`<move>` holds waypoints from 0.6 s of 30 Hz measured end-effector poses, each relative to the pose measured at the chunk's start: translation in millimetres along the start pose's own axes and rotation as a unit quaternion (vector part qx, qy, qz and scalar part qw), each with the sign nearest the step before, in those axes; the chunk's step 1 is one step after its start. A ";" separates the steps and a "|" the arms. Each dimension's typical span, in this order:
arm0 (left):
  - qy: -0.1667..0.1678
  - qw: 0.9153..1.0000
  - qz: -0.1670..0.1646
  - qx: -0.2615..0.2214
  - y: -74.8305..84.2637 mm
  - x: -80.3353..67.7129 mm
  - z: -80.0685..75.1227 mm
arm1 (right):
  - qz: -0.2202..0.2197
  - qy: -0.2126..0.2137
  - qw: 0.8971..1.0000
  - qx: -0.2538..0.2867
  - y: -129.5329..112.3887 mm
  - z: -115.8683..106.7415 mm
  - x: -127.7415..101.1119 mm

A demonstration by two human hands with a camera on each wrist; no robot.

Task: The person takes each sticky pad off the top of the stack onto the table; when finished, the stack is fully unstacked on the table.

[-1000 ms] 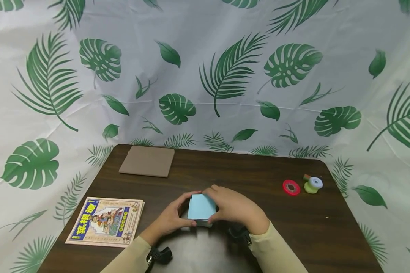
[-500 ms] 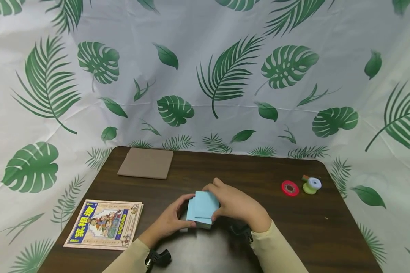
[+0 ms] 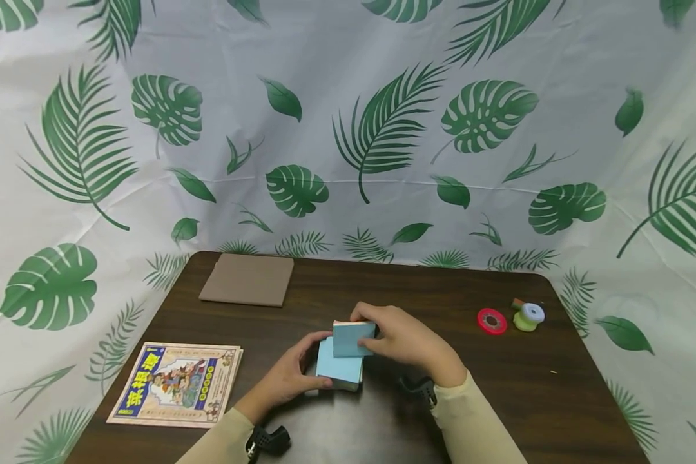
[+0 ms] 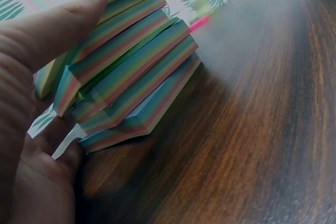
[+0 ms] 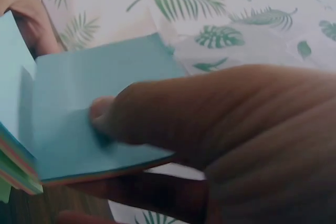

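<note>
Between the side edges of the bench (image 3: 417, 290), the left hand (image 3: 285, 376) grips a multicolour-edged square paper stack (image 3: 338, 369); the right hand (image 3: 410, 338) pinches a light-blue square pad (image 3: 347, 341) tilted above. Firm left pressure should prevent slipping.

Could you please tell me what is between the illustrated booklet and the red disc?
The head view shows the left hand gripping a blue-topped stack, then a tilted blue pad pinched by the right hand.

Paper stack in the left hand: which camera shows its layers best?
The left wrist view: the stack appears large, its striped layers visible edge-on. The head view shows it small, mostly its blue top; the right wrist view catches only part, at the left edge.
</note>
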State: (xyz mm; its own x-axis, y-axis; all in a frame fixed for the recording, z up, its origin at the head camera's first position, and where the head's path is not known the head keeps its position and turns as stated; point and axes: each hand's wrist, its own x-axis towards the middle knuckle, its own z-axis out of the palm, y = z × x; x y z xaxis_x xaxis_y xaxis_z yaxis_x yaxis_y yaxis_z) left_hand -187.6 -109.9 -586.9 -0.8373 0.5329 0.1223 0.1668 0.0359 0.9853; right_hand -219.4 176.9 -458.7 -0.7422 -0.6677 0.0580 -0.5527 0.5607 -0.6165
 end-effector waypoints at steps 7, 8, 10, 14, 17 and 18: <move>-0.005 1.000 0.022 -0.013 -0.6 -0.2 -0.7 | 0.009 0.052 0.995 0.080 5.6 -3.8 0.4; -0.008 0.999 0.030 -0.015 -1.0 0.2 -0.9 | 0.012 0.059 0.993 0.097 7.4 -3.9 0.8; -0.014 0.999 0.048 -0.017 -2.3 1.1 -0.9 | 0.017 0.075 0.989 0.127 12.1 -3.4 1.5; -0.019 0.997 0.071 -0.016 -5.1 2.0 -0.3 | 0.015 0.111 0.981 0.157 24.9 -0.9 2.6; -0.016 0.997 0.075 -0.015 -6.2 2.2 0.1 | 0.019 0.140 0.974 0.178 34.3 0.4 2.8; -0.015 0.997 0.077 -0.015 -6.0 2.3 0.1 | 0.022 0.152 0.971 0.184 37.3 0.7 3.2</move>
State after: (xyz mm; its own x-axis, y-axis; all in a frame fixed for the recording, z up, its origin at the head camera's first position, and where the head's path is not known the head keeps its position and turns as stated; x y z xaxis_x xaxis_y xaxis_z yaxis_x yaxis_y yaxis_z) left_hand -190.5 -108.8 -592.4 -0.7866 0.5558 0.2689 0.2763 -0.0725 0.9583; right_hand -242.2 195.3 -482.1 -0.8702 -0.4409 0.2199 -0.3868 0.3348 -0.8592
